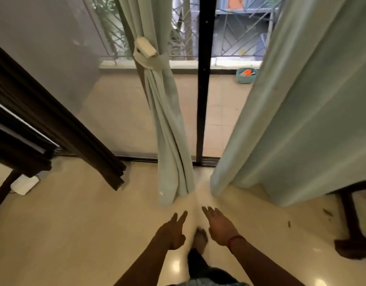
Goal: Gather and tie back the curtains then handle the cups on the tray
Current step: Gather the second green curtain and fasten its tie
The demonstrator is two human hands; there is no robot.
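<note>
The left pale green curtain [167,124] hangs gathered into a narrow bundle, bound near its top by a cream tie-back [150,58]. On the right, the second pale green curtain [301,124] hangs loose and wide down to the floor. My left hand [173,230] and my right hand [219,226] are stretched out low over the floor with fingers straight, holding nothing, a short way below both curtain hems. A red thread circles my right wrist. No tray or cups are in view.
A black door frame post [204,79] stands between the curtains, with a balcony and a teal basin [246,75] beyond the glass. Dark wooden furniture [54,129] juts in at left, a dark table leg [351,223] at right. A white box [24,184] lies on the floor.
</note>
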